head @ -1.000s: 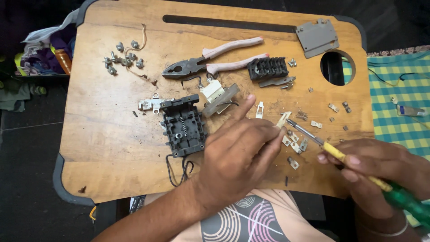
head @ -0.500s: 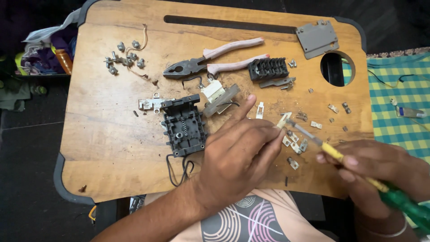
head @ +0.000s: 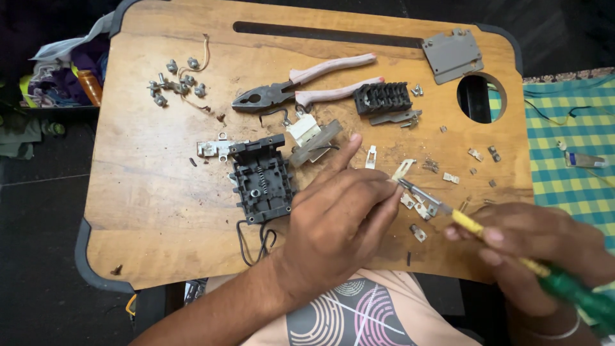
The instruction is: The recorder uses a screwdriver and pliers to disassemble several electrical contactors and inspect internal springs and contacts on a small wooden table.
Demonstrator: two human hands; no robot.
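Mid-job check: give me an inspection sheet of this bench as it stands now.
Surface: wooden lap table, scuffed, slot and round hole.
Job's things: screwdriver, tip at a small metal part by the fingers; black housing beside.
Clutter: pliers, screws, grey plate, black toothed block, loose metal clips.
Hands: left hand pinching; right hand gripping screwdriver.
Cables: thin black wire under housing.
Surroundings: checked cloth, dark floor.

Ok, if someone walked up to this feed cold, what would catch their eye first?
Most likely the two hands at the near edge of the wooden lap table: the left hand pinches a small part while the right hand points a yellow-and-green screwdriver at it. Next, the opened black switch housing just left of them, and the pink-handled pliers lying beyond it among scattered metal bits.
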